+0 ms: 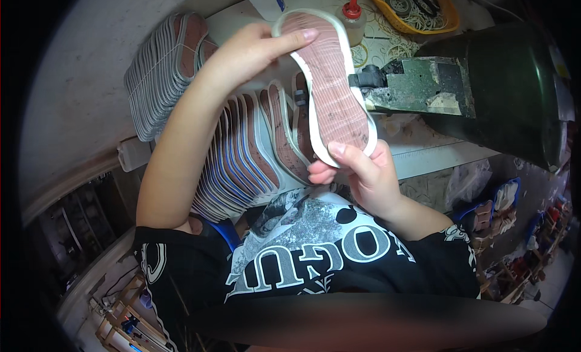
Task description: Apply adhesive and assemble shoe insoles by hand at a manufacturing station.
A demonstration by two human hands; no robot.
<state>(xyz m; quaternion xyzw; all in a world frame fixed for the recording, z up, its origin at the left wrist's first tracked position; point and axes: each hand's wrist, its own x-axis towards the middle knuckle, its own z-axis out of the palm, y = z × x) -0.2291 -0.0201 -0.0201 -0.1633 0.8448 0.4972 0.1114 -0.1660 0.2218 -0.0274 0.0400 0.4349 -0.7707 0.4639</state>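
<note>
Two bare hands are holding a pink-faced, white-rimmed, foot-shaped sole [333, 80] beside a dark green metal machine [417, 86].
The left hand [260, 46] is clamping the sole's far end, thumb pressing the striped face, other fingers mostly hiding; the right hand [366, 170] is pinching the near end, thumb above, fingers curling beneath. This two-ended grip is probably keeping the piece steady with its long edges free; whether one is touching the black fitting [369, 78] cannot be told. Similar soles are lying in an overlapping row [242, 149] and a grey-edged stack [157, 80], presumably for easy reach. Large pale lettering is crossing the black short-sleeved shirt [200, 264]; blue marking is showing on a translucent container [261, 2].
</note>
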